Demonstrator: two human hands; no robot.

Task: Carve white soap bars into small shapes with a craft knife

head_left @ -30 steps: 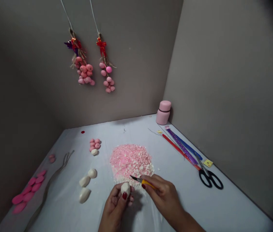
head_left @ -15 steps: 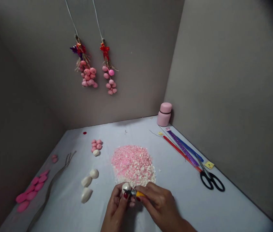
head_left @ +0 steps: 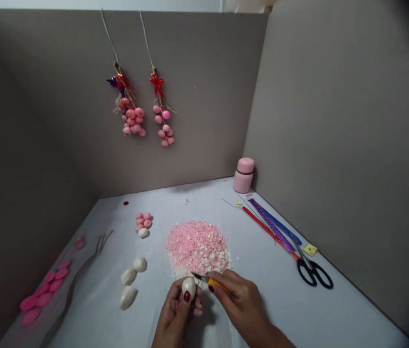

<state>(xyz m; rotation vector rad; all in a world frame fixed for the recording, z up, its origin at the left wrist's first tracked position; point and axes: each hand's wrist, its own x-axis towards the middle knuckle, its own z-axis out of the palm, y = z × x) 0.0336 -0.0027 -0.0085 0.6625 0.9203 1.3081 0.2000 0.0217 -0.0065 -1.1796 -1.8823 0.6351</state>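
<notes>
Between the thumb and fingers of my left hand (head_left: 180,304) is a small white rounded piece (head_left: 189,287), which looks like carved soap. My right hand (head_left: 239,297) grips the yellow handle of a knife (head_left: 214,283). Its short dark blade points left, close above the top of the white piece. Just beyond both hands lies a heap of pink and white shavings (head_left: 197,244). Three more white pieces (head_left: 128,276) rest to the left of my left hand. Farther back is a cluster of pink balls (head_left: 143,220) with a smaller white piece (head_left: 142,233) against it.
Scissors (head_left: 313,271) lie on the right beside red, purple and blue ribbons (head_left: 268,224). A pink flask (head_left: 243,175) stands in the back corner. Bright pink ovals (head_left: 45,290) and brown twine (head_left: 72,285) lie left. Two bunches of pink balls (head_left: 134,116) hang by the back wall.
The knife blade has come away from the white piece's front, up to its top. The piece now sits more upright in my left hand. The camera view has tilted up slightly.
</notes>
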